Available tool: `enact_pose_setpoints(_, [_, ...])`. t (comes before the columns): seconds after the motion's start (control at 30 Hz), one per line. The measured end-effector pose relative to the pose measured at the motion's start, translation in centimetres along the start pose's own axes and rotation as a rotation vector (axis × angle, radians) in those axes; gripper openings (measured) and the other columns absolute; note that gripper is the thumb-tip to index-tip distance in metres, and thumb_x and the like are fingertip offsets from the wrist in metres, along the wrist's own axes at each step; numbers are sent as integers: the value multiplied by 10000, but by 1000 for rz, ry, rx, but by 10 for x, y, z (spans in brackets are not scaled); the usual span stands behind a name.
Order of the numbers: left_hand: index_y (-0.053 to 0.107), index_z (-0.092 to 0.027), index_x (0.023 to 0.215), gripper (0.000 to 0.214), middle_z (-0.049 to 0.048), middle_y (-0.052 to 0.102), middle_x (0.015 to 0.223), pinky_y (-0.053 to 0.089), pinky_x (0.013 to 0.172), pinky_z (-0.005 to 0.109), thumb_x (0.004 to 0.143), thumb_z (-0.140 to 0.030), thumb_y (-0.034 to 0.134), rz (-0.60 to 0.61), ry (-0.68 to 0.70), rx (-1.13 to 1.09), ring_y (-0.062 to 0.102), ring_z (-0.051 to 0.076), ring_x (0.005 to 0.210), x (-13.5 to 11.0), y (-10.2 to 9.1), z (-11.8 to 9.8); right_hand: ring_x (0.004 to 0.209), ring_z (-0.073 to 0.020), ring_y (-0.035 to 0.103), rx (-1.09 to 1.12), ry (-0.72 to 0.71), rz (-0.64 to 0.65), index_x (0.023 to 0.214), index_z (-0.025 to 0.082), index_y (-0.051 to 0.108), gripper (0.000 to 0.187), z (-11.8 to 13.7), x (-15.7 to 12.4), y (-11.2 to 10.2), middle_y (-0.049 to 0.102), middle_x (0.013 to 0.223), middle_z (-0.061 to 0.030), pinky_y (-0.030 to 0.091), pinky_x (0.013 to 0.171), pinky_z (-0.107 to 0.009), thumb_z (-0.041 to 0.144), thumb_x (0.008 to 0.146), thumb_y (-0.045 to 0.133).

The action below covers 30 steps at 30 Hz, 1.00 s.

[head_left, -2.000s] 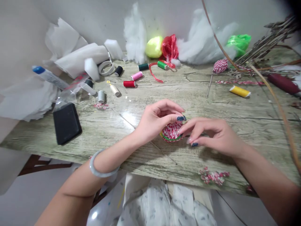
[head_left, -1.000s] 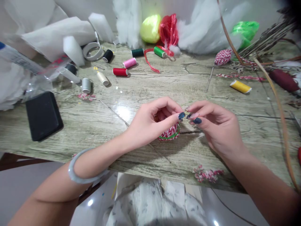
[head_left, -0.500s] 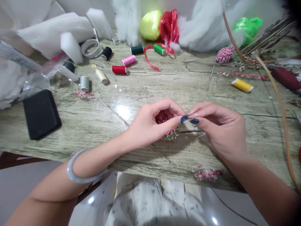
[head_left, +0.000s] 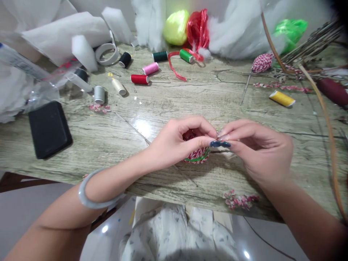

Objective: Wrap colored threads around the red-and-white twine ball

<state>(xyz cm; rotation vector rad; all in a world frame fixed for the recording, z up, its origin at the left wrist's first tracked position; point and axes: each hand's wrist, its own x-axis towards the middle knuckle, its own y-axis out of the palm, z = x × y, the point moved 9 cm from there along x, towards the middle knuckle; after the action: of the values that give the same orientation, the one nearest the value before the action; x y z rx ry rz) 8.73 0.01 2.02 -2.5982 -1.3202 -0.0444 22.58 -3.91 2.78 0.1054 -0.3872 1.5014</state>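
A small ball wound with red-and-white twine (head_left: pixel 197 154), with a green band at its base, rests on the wooden table (head_left: pixel 190 101) near the front edge. My left hand (head_left: pixel 179 143) curls over the ball, thumb and forefinger pinched together. My right hand (head_left: pixel 255 150) meets it fingertip to fingertip just right of the ball, also pinched. What sits between the two pinches is too small to make out. Most of the ball is hidden under my left fingers.
Several thread spools lie at the back: red (head_left: pixel 139 79), pink (head_left: pixel 150 68), green (head_left: pixel 186 55), yellow (head_left: pixel 282 98). A black case (head_left: pixel 49 129) lies at the left. A second twine ball (head_left: pixel 258 62), twigs and a bent cane (head_left: pixel 323 108) are at the right. Twine scraps (head_left: pixel 239 200) lie by the front edge.
My right hand came up from lying beside the ball to pinch against my left fingertips above it. The view has shifted slightly; the ball has stayed in place.
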Motion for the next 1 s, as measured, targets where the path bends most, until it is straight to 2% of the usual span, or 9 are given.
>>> enact_pose_setpoints(0.13, [679,-162,757,231,21,680,728,482,607,216,852,-370,710,17,4,-2,591,102,648,1,1,0,787,-191,668,-6,0,22,738,284,745,59,-1,0,1,717,816,-21,569,778,-372,274,779,786])
enact_pose_setpoints(0.27, [677,-167,794,206,17,669,720,468,587,209,888,-349,669,56,14,-4,587,96,633,-1,4,-2,775,-164,651,115,38,-29,753,286,725,64,-10,4,-7,693,799,0,553,717,-325,291,800,769])
enact_pose_setpoints(0.4, [664,-170,810,183,0,646,699,435,538,195,891,-334,667,52,15,-5,557,79,587,-2,5,-2,686,-136,623,128,152,41,754,279,722,71,-23,5,-5,667,728,14,522,614,-278,288,790,782])
enact_pose_setpoints(0.6, [666,-173,815,215,0,641,683,410,509,201,877,-379,679,27,17,-6,543,80,566,-3,4,-1,688,-150,638,161,244,101,753,285,721,111,-31,2,4,678,730,11,557,624,-292,337,743,818])
enact_pose_setpoints(0.87, [680,-172,807,218,12,657,713,415,520,202,869,-381,689,-10,35,-17,542,81,579,-3,2,2,678,-153,632,139,251,93,748,281,725,107,-33,3,3,680,723,6,552,616,-295,321,735,824])
enact_pose_setpoints(1.0, [682,-162,790,212,6,652,690,407,512,192,856,-362,706,-13,25,-26,529,71,562,-2,1,3,676,-134,625,101,182,60,752,276,742,70,-25,4,1,673,719,15,531,611,-270,253,749,808])
